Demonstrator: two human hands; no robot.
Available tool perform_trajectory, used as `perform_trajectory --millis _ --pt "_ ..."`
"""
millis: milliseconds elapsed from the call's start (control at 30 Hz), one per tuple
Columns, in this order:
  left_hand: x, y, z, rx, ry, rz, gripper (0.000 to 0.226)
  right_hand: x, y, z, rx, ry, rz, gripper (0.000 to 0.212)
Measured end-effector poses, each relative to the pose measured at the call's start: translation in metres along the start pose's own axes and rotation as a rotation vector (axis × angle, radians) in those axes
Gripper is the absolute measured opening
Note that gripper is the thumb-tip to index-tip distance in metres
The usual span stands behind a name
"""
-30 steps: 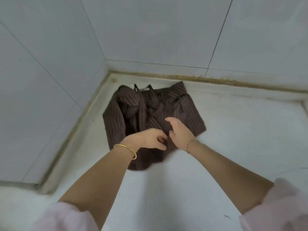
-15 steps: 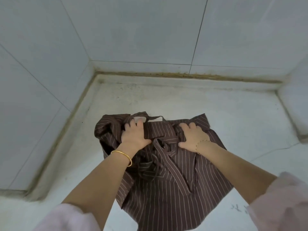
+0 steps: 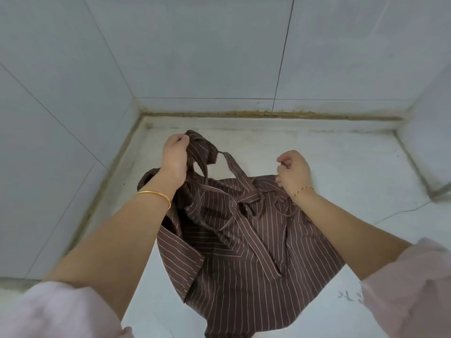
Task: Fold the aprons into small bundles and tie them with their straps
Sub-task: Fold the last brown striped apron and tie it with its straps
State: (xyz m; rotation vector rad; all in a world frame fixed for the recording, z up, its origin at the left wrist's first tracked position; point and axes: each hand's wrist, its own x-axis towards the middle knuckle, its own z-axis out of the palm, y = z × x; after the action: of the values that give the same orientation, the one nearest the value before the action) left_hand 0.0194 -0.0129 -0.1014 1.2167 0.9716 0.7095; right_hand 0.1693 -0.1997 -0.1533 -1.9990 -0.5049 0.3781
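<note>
While you hold it up by its top, the brown pinstriped apron [image 3: 244,252] hangs over the white bench [image 3: 341,154], its lower hem running out of view at the bottom. Whether the cloth touches the bench cannot be told. Your left hand [image 3: 174,157] has its fingers curled round a bunched top corner of the apron, higher than the rest of the cloth. Your right hand [image 3: 294,173] is curled at the apron's other top corner and seems to pinch the edge there, though the fingers hide most of the grip. A wide strap [image 3: 234,169] runs down between the hands, and narrower ties [image 3: 253,203] lie tangled across the apron's front.

Left of the apron the tiled side wall [image 3: 61,118] stands near. The back wall [image 3: 207,57], with a stained joint [image 3: 244,114] at its foot, lies well beyond the apron, with bare bench between. Right of the apron there is more open bench, crossed by a thin crack [image 3: 402,212], before another wall [image 3: 429,130]. Near the apron's lower right edge, faint dark marks [image 3: 349,296] on the bench are too smeared to read.
</note>
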Motion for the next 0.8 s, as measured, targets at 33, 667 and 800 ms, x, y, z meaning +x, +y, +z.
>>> perform_trajectory --millis 33,667,800 --pt "-0.002 0.005 -0.001 -0.217 -0.058 -0.103 0.021 0.000 -0.004 -0.001 -0.054 -0.078 0.037 0.014" --pt "-0.037 -0.041 -0.033 1.602 -0.719 -0.111 0.047 -0.023 0.008 0.032 -1.278 -0.693 -0.484 0.021" --pt "-0.047 -0.071 -0.032 1.633 -0.700 -0.102 0.092 -0.035 0.002 0.018 -1.069 -0.850 -0.547 0.020"
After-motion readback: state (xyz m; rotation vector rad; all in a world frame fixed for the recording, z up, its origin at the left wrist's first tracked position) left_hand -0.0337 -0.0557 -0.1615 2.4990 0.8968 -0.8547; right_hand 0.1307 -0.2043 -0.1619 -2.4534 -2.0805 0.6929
